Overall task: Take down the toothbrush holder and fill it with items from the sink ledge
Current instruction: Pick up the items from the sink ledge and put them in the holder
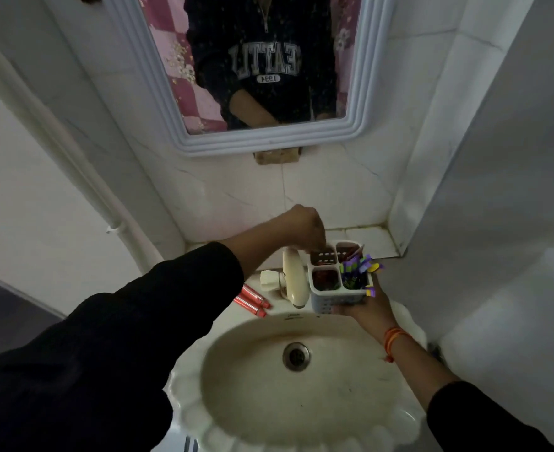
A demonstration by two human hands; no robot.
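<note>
My right hand (365, 306) grips a white four-compartment toothbrush holder (337, 300) from below, just right of the tap above the sink's back edge. Purple sachets (359, 269) stick out of its front right compartment, and dark reddish items lie in two other compartments. My left hand (305, 228) hovers over the holder's back left compartment with its fingertips pinched together and pointing down into it; whether anything is between the fingers is hidden. Two red tubes (253, 300) lie on the sink ledge left of the tap.
A cream tap (293, 280) with a white knob stands at the back of the scalloped cream sink (301, 412), whose drain is in the middle. A white-framed mirror (262, 138) hangs on the tiled wall above. A tiled corner shelf (373, 243) lies behind the holder.
</note>
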